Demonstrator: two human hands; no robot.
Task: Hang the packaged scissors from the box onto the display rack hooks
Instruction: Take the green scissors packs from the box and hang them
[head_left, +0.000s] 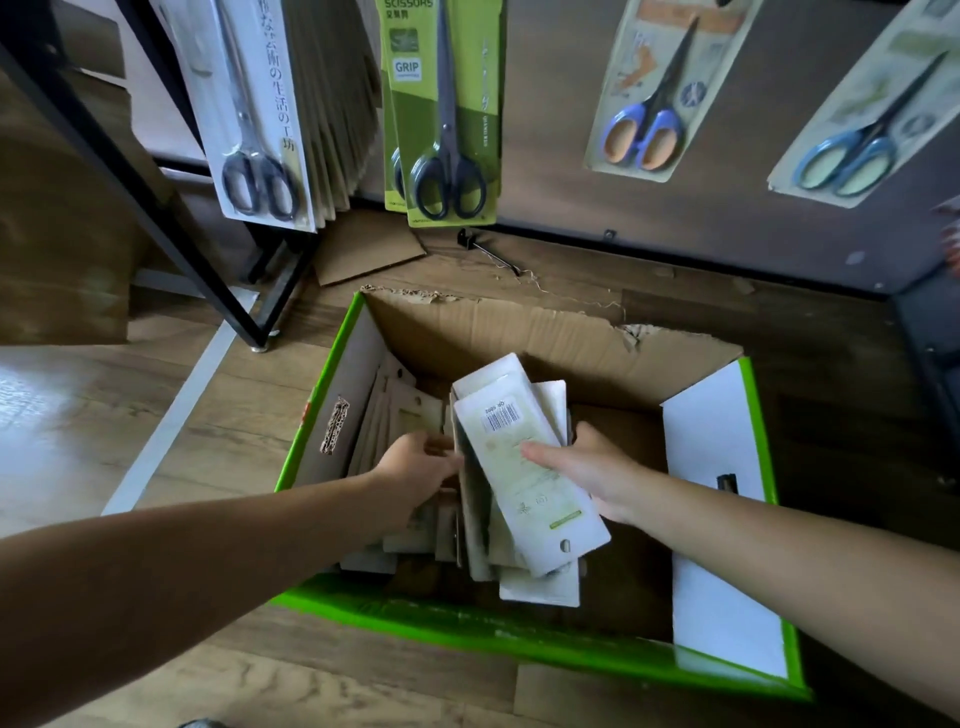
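Wooden floor carries the green-edged box (519, 639) below hung scissor packs (447, 114). Right grip (597, 467) clasps a bundle of packaged scissors (530, 483), thumb across, likely to lift several together. Left grip (421, 467) curls on the remaining packs (384, 415), steadying them.

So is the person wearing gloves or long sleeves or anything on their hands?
No. The left hand and the right hand are both bare, with no gloves, rings or watch showing. No sleeve or bracelet comes into view on either arm.
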